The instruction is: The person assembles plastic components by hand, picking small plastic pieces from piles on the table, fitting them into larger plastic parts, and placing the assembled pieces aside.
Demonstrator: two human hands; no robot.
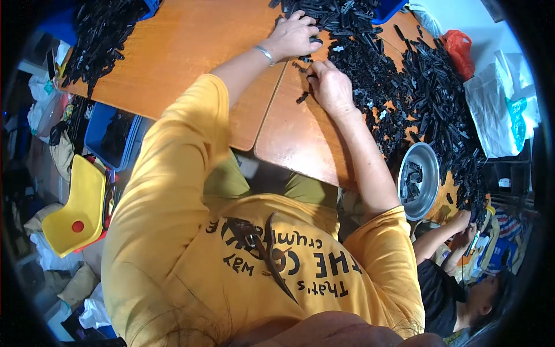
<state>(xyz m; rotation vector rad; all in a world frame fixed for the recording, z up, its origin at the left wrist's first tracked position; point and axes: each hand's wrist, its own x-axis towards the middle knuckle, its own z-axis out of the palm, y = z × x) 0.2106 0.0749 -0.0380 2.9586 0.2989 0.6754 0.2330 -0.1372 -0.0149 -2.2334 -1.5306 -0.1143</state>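
Observation:
My left hand (292, 38) reaches over the table to the near edge of a heap of black plastic parts (344, 16). Its fingers are spread and bent downward, and a dark piece shows by the thumb; whether it is gripped is hard to see. Closer to me, my right hand (332, 88) has its fingertips drawn together at a small black plastic piece (299, 67). Another small black piece (302, 98) lies on the wood just below it. Beside my right hand spreads a dense layer of small black parts (370, 75).
The orange wooden table (202, 52) has a seam near my hands. A metal bowl (428, 179) holds black parts at the right. More long black parts (104, 43) lie far left. A co-worker's hands (462, 228) work at the right end. A yellow chair (72, 208) stands left.

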